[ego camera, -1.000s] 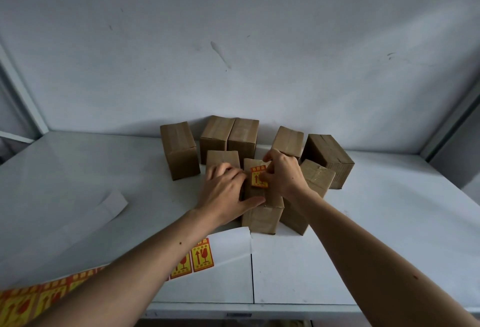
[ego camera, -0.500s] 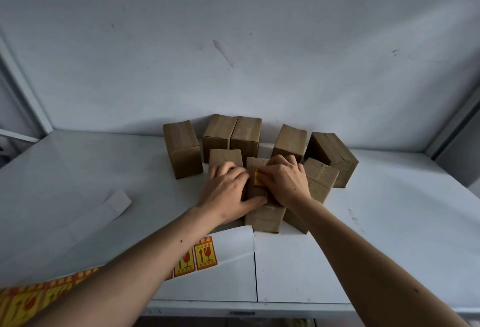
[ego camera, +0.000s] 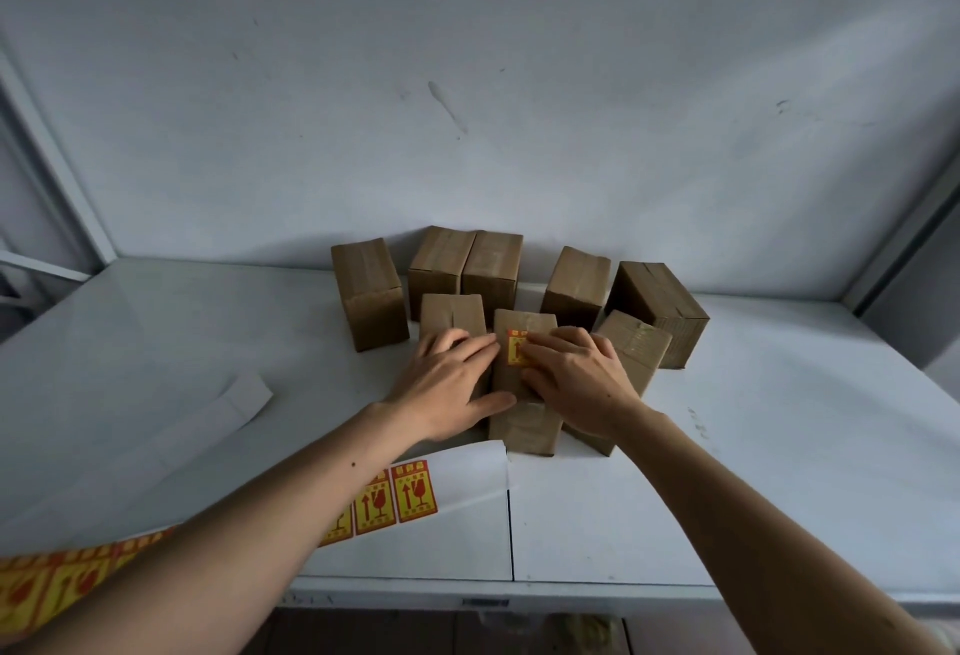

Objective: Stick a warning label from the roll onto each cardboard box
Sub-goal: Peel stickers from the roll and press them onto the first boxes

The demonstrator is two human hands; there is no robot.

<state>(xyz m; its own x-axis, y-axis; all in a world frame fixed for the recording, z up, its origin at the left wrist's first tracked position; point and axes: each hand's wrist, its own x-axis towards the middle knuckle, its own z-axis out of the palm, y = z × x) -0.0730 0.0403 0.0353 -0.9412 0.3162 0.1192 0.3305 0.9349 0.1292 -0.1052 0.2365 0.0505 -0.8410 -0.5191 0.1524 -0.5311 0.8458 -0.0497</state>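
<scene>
Both hands are down on the middle box [ego camera: 524, 384] at the centre of the frame, the nearest of the eight brown cartons clustered against the back wall. The right hand [ego camera: 576, 384] lies flat across its top, fingers straight and pressing on the yellow-and-red warning label [ego camera: 515, 346], whose left part shows past the fingertips. The left hand [ego camera: 447, 384] is spread too, fingers extended over the neighbouring box [ego camera: 451, 314] just to the left, thumb stretched along the near left edge of the middle box; nothing is gripped by either hand. To the right, touching the middle box, a tilted box [ego camera: 631, 347] peeks out behind the right wrist. Behind stand five more: one at the left [ego camera: 369, 290], a pair side by side [ego camera: 465, 264], one right of centre [ego camera: 576, 285] and one at far right [ego camera: 657, 308]. Lower left of the frame, the label strip [ego camera: 395, 496] runs across the white table [ego camera: 727, 446] under the left forearm, with bare backing paper [ego camera: 239, 399] curling away further left.
</scene>
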